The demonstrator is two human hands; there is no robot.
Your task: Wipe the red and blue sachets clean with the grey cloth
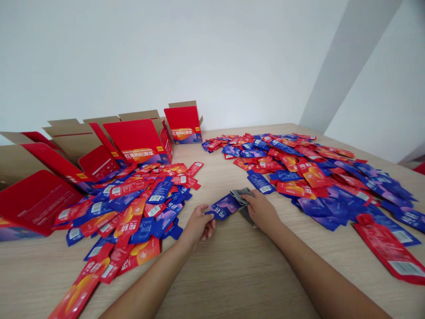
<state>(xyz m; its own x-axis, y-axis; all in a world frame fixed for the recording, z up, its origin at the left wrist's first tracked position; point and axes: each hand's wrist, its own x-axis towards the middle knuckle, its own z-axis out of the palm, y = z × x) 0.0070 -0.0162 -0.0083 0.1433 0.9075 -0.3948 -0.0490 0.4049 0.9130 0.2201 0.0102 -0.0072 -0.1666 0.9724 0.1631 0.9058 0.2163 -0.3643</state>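
Observation:
A blue-purple pouch (226, 207) is stretched between my two hands above the table's middle. My left hand (199, 223) pinches its left end between thumb and finger. In my right hand (260, 209) is a folded grey cloth (241, 197), which lies over the pouch's right end. A loose blue pouch (261, 182) rests just beyond my right hand. To the left of my left hand spreads a pile of red and blue pouches (133, 208).
A larger heap of red and blue pouches (308, 173) covers the right side of the wooden table (212, 283). Open red boxes (133, 137) stand along the left, and another red box (183, 122) is at the back near the wall.

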